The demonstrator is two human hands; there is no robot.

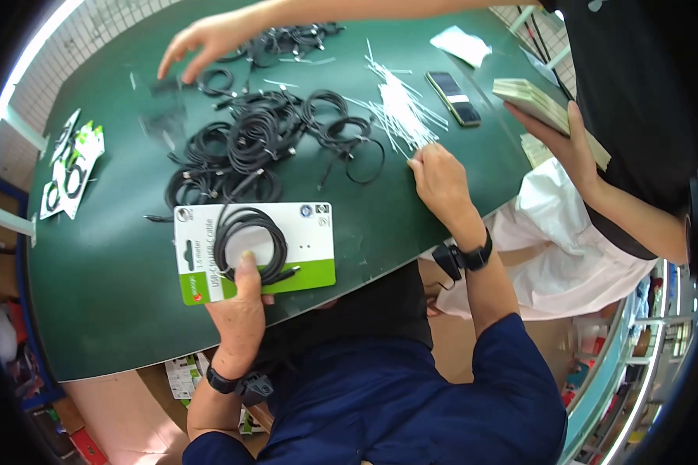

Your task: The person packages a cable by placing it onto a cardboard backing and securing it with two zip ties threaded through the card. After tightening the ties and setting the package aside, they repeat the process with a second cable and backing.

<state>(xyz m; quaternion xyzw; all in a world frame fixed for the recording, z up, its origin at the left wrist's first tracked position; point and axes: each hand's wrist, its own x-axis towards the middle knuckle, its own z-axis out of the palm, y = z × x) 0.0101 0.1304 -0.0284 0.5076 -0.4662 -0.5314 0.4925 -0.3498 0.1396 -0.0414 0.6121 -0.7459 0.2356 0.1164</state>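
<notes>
My left hand (241, 310) grips a white and green backing card (314, 240) at the table's near edge. A coiled black cable (281, 246) lies on that card, with my thumb pressed inside the loop. My right hand (440, 177) is closed at the near end of a pile of thin white ties (402, 108); its fingertips pinch at a tie, though the exact hold is partly hidden. Beyond the card lies a heap of coiled black cables (256, 139).
A co-worker's hand (209, 43) reaches over blurred dark items at the far left. Another co-worker's hand (570, 143) holds a stack of cards (531, 101). A phone (453, 98), a white bag (461, 46) and carded cables (76, 174) rest on the green table (116, 294).
</notes>
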